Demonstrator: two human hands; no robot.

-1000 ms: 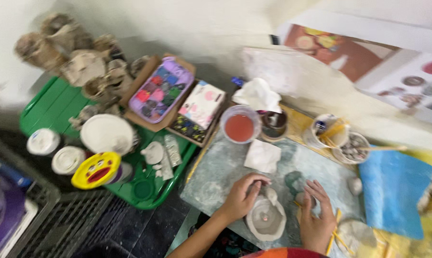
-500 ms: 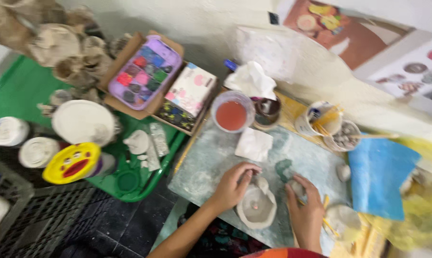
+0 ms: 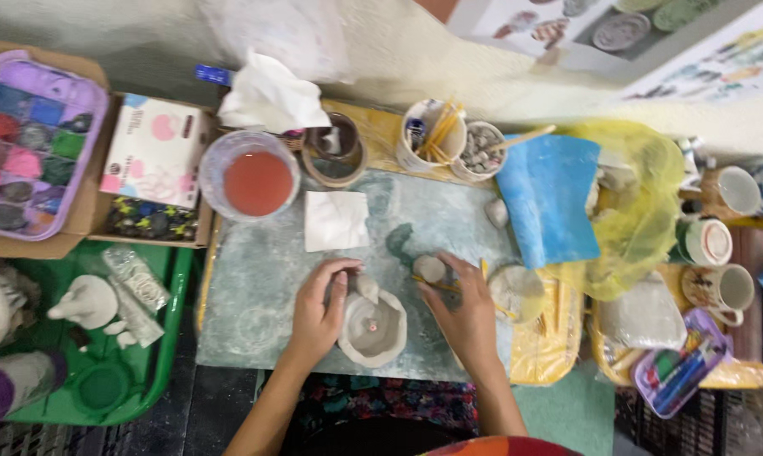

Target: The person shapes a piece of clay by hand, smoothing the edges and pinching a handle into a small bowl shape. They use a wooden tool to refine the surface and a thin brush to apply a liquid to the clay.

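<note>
Grey, unfired clay is the material in hand, and the small clay bowl (image 3: 373,328) serves as the reference point throughout. It sits on the grey work board (image 3: 255,279), close to the board's near edge.

Far left of the bowl stands a green tray (image 3: 157,338) carrying white cast figures, with a purple paint palette (image 3: 35,143) beyond it. Up and left of the bowl is a clear cup of reddish liquid (image 3: 257,181); directly above the bowl lies a white square of paper (image 3: 336,220).

The left hand (image 3: 318,308) rests against the bowl's left wall, fingers curled around the rim, steadying rather than lifting. A small clay piece (image 3: 366,287) stands at the rim by the fingertips; whether it is already joined cannot be told from this angle.

The bowl itself is formed: walls raised, hollow open, a small pink mark at its centre. No paint or glaze shows on it, so surface finishing appears outstanding.

Just right of the bowl, the right hand (image 3: 466,317) lies fingers spread on the board, closed on nothing, its fingertips at a clay lump (image 3: 430,268). Further right lie a blue cloth (image 3: 548,198) and a yellow plastic sheet (image 3: 635,211).
</note>
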